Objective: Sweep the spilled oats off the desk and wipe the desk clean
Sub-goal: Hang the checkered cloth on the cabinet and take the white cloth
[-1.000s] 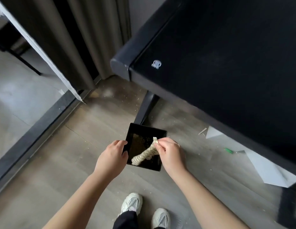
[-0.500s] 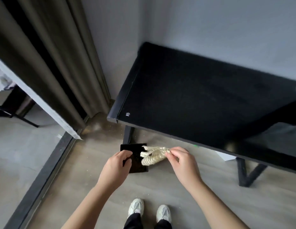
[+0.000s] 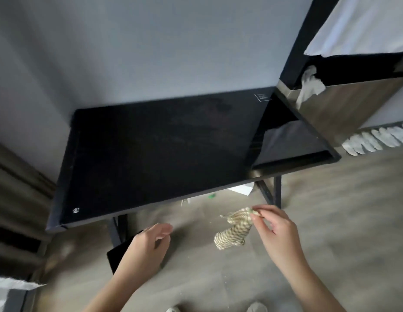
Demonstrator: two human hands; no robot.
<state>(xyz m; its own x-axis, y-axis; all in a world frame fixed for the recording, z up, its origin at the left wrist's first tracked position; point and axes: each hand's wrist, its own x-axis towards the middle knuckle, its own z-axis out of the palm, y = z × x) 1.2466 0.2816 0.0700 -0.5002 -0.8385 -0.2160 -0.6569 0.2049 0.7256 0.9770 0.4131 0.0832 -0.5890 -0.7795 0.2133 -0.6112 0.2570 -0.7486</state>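
Head cam, the only view: 2 hands, 1 cloth, 1 black tray, 1 desk. The desk (image 3: pixel 164 149) is black w/ a dark mat on top, small white logo at its near-left corner; no oats I can make out on it, tho the top is dark and blurry. The right hand (image 3: pixel 274 230) pinches the top end of the cloth (image 3: pixel 233 230) btwn thumb and fingertips. The cloth is a beige-and-white woven rag, bunched into a loose roll. It hangs in the air in front of the desk's near edge, above the floor (image 3: pixel 331 221), long axis running from the pinched end at upper right down to the free end at lower left. The left hand (image 3: pixel 144 251) is curled round the edge of the tray (image 3: pixel 114 255), held tilted below the desk's near-left corner; fingers half bent, thumb side hidden. Pale specks dot the floor. 2 shoe tips (image 3: pixel 256 308) at the bottom edge.
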